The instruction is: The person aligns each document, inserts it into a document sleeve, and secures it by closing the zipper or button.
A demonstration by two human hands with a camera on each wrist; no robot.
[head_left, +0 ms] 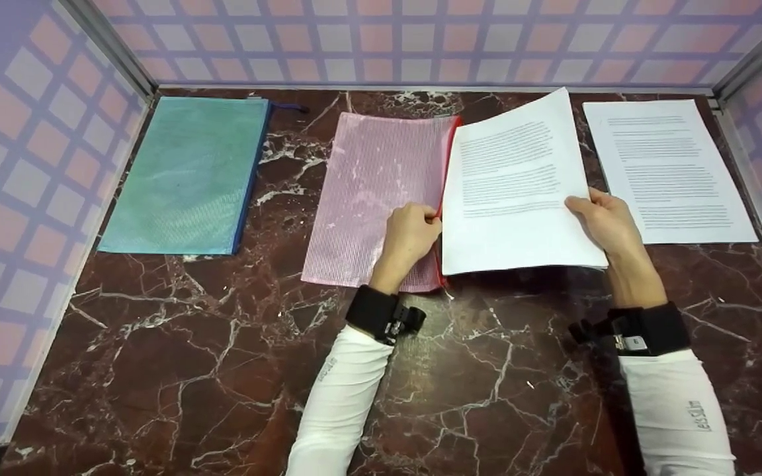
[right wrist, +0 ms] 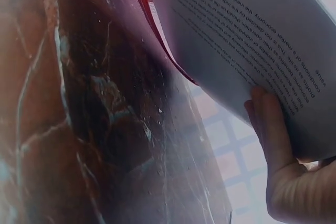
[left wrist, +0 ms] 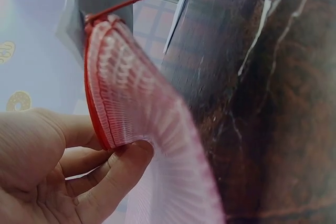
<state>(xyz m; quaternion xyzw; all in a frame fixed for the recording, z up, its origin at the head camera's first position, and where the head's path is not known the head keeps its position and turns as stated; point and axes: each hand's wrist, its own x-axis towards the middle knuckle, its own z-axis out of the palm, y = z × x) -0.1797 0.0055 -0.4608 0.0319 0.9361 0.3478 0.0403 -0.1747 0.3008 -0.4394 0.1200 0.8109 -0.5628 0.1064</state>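
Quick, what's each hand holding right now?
Left hand: closed, pinching the pink mesh pouch by its edge.
Right hand: closed, holding printed sheets by one side.

Both forearms (head_left: 344,396) reach forward, left grip (head_left: 410,231) pinching, right grip (head_left: 610,223) clasping with thumb (head_left: 579,205) uppermost.

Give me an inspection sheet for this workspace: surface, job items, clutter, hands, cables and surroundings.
Surface: dark red table, pale veins, glossy.
Job items: pink pouch with a red edge; held papers meet that edge, but whether any part is inside is unclear.
Clutter: green pouch at left; printed page at right, partly hidden behind the held papers.
Hands: left hand pinches the pink pouch at its red edge; right hand grips the held papers by their right side.
Cables: nothing seen.
Surroundings: checked walls at back and sides.
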